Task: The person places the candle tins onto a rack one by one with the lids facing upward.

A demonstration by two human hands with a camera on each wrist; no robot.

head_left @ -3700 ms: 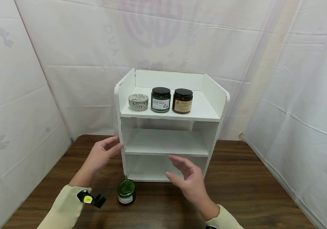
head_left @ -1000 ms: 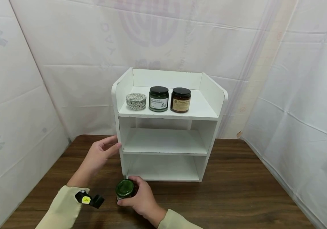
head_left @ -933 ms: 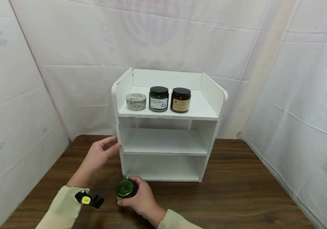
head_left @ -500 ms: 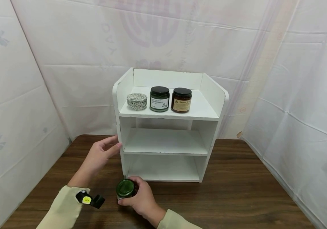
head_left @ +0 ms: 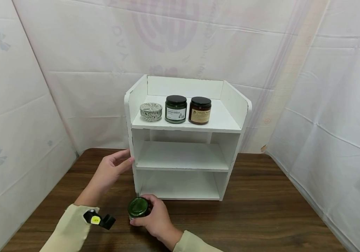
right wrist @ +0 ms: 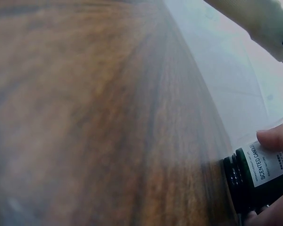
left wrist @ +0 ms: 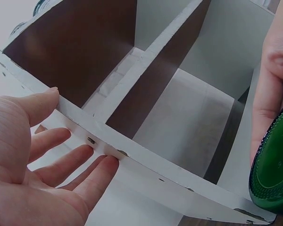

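Note:
With thumb and fingers curled round it, my right hand [head_left: 158,218] grips a green glass candle jar [head_left: 138,207] at the shelf's front left corner. The jar stands upside down on the table, green glass base up; its black lid [right wrist: 234,181] and "Scented Candles" label show in the right wrist view. My left hand [head_left: 110,169] lies at the left side panel of the white shelf unit [head_left: 183,168]. In the left wrist view, the left thumb [left wrist: 42,106] is at the panel's front edge, and relaxed fingers [left wrist: 101,176] lie along its outer side.
On the top shelf, a leaf-patterned round tin [head_left: 151,112], a black-lidded green candle jar [head_left: 175,109] and a brown candle jar [head_left: 200,110] stand in a row. The shelf sits on a dark wooden table [head_left: 262,203]. Pale sheeting [head_left: 85,94] hangs behind and at both sides.
From in front of the lower shelf, my right hand has come left and down and taken hold of the green candle jar. Over the last second, both hands have stayed still.

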